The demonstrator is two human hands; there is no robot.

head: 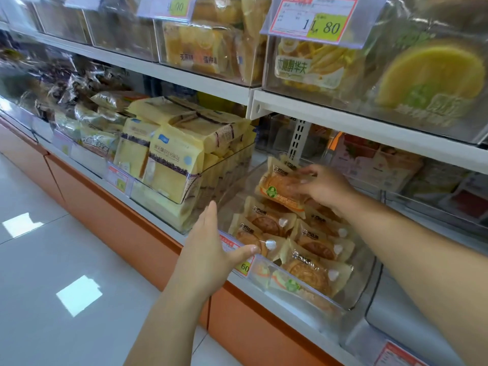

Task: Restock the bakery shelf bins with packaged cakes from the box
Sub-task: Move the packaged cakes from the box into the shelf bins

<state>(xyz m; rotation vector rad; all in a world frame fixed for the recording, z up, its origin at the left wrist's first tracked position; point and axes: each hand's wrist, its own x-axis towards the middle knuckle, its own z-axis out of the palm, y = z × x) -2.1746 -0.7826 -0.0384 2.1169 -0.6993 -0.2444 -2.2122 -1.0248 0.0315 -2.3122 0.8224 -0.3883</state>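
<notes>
Two bare forearms reach toward the clear bin (367,281) on the lowest shelf. At the bin's front left corner the left hand (211,247) is spread wide and holds nothing, its fingers straight and pointing up, its thumb stretched across the price tag (237,256) clipped to the bin's front wall. Below the bin an orange cabinet front (126,228) meets glossy white floor tiles (52,260). Inside the bin, packaged cakes (311,273), round and brown in tan wrappers, lie in overlapping rows. Over the bin's rear half the right hand (322,188) pinches the held cake (280,190) by its upper edge, fingers curled, the pack tilted with its orange-and-green label facing out. Whether it touches the cakes beneath, I cannot tell. Just left of the bin, a neighbouring clear container is piled high with pale yellow bread packs (169,165). Above the bin, the upper shelf (343,120) carries more clear containers of yellow cakes, one under a price label (314,19) reading 11.80.
</notes>
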